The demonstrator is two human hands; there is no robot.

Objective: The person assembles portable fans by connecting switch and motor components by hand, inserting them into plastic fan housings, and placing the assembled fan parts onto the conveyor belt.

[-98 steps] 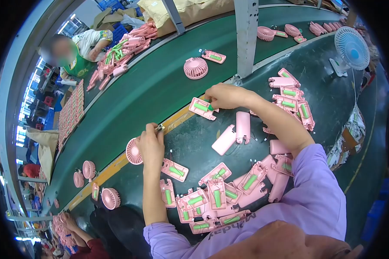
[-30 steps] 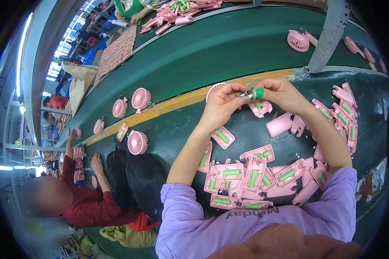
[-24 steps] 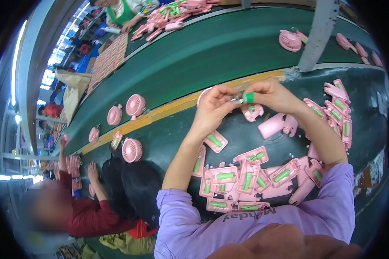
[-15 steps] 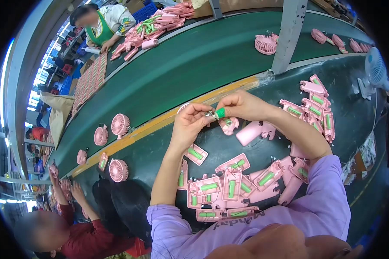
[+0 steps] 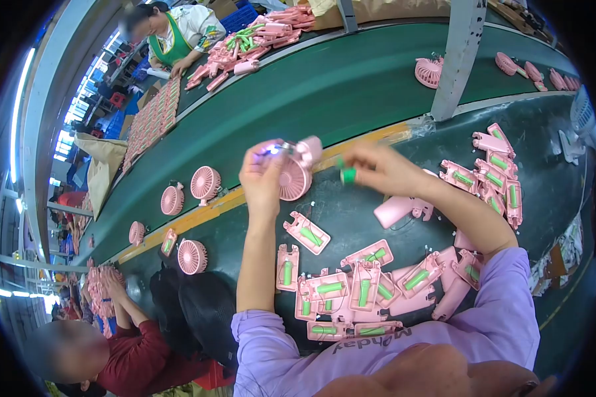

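Observation:
My left hand [image 5: 263,169] is closed on a pink handheld fan, near the edge of the green belt. The fan's round slotted head [image 5: 295,177] shows beside my fingers, and a small pink piece [image 5: 308,151] sticks out above it. A bluish-white light [image 5: 275,150] glows at my fingertips. To the right, my right hand [image 5: 374,167] is blurred by motion. Green coverings [image 5: 347,175] show at its bent fingertips, which are a little apart, with nothing visible between them. Below it lies a closed pink handle shell [image 5: 396,210].
Pink half-shells with green cells [image 5: 364,291] are heaped before me, with another heap [image 5: 490,172] to the right. Several fans [image 5: 205,184] sit along the belt [image 5: 351,79]. A metal post [image 5: 458,59] stands ahead. Co-workers sit at left [image 5: 139,360] and across [image 5: 172,40].
My left hand has moved up and left, bringing the fan head into clear view, and a light now glows there. My right hand has drawn away from the left. The view has shifted slightly.

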